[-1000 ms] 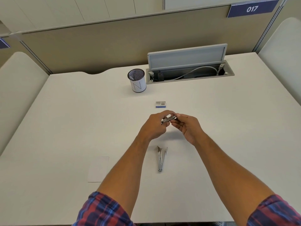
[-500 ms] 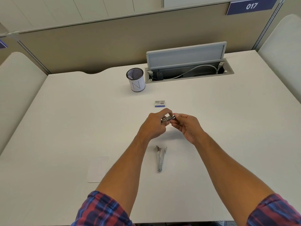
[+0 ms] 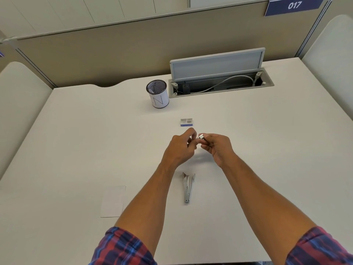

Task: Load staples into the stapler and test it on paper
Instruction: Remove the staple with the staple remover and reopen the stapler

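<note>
Vs a sec ago the left hand (image 3: 179, 150) has let go, fingers loose, so the staple strip (image 3: 201, 136) sits pinched in the right hand (image 3: 217, 148) only, mid-frame; open stapler (image 3: 187, 187) below w/ paper (image 3: 113, 201) lower left, prob loading next.

— What's the room like?
— A white desk (image 3: 76, 142) with a beige partition (image 3: 107, 54) along its far edge. Far right, a blue sign (image 3: 294, 5) reads 017.
— Anything else?
— An open cable hatch (image 3: 219, 73) sits far right, with white side panels (image 3: 17, 104) at both edges.
</note>
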### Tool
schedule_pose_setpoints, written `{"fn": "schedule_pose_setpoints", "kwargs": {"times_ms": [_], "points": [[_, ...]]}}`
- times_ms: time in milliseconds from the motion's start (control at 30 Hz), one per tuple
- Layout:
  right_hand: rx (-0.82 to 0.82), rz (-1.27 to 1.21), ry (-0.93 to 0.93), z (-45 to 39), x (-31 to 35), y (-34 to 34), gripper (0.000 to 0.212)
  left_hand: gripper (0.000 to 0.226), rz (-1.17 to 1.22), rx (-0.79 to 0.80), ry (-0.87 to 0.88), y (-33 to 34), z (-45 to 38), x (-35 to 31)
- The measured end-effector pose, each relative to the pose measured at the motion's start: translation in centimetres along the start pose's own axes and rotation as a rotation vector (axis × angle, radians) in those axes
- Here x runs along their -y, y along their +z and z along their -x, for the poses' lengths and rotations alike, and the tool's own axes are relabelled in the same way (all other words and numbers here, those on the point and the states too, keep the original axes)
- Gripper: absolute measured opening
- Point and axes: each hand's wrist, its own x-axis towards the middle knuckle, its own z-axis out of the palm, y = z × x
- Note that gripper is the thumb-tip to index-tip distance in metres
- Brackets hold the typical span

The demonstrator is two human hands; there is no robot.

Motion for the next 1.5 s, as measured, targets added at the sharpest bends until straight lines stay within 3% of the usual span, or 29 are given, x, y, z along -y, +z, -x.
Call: {"fn": "schedule_pose_setpoints", "kwargs": {"times_ms": [167, 300, 567, 733, 1100, 1333, 1500], "points": [[-0.085, 0.04, -0.013, -0.6, 0.6, 1.0, 0.018, 0.012, 0.132, -0.068, -0.121, 0.0, -0.2, 0.2], [-0.171, 0.182, -0.133, -1.5, 1.6, 0.8, 0.016, 0.01, 0.244, -0.016, -0.238, -0.9, -0.5, 1.3], [-0.085, 0.753, -0.514, -2.2, 3.1, 3.3, 0.017, 0.019, 0.433, 0.085, -0.372, -1.7, -1.4, 2.8], [-0.008, 0.757, -0.5, -2.7, 2.9, 2.7, 0.018, 0.035, 0.461, 0.091, -0.381, -2.1, -1.5, 3.3], [0.353, 0.7, -0.227, -2.9, 2.3, -2.0, 0.021, 0.05, 0.223, 0.001, -0.224, -3.3, -0.3, 4.9], [0.261, 0.823, -0.267, -2.9, 0.4, -2.5, 0.02, 0.058, -0.208, -0.042, 0.018, -1.8, 0.6, 4.7], [0.247, 0.769, -0.279, -3.2, 0.4, -2.5, 0.009, 0.044, -0.177, -0.106, 0.022, -1.7, 0.5, 4.7]]}}
